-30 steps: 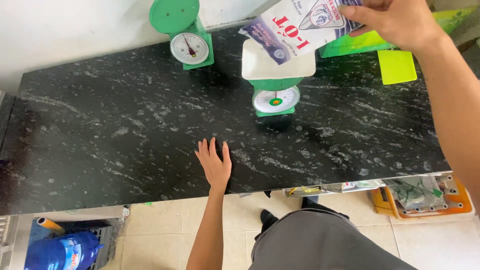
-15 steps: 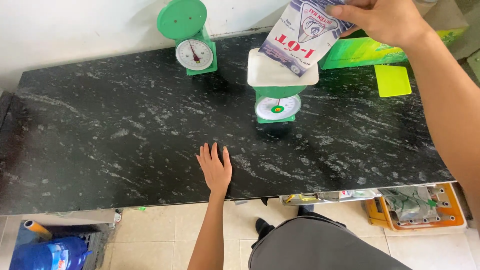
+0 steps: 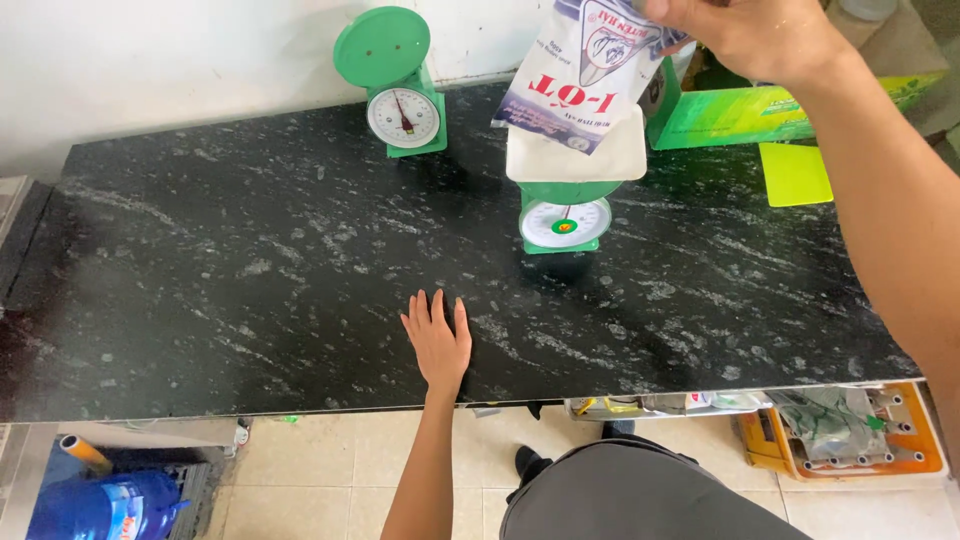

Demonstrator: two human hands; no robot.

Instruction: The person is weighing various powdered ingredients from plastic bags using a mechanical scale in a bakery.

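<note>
- Head view, step in hand: I read this as the pouring stage. My right hand (image 3: 750, 35) clenches the top of a white and purple bag (image 3: 585, 70), tilted mouth-down over the square white tray (image 3: 575, 160) of the near green scale (image 3: 565, 215).
- Left hand (image 3: 437, 340) lies flat and released on the table (image 3: 250, 270), fingers spread, near the front edge, grasping nothing.
- Next move, as I judge it: a steady tilt with the bag's mouth kept above the tray and an eye on the round dial.
- Materials: the table is polished black stone with white flecks; the bag is glossy, soft plastic; a 2nd green scale (image 3: 400, 95) with a round pan stands behind; flat green sheets (image 3: 795, 172) lie at right.
</note>
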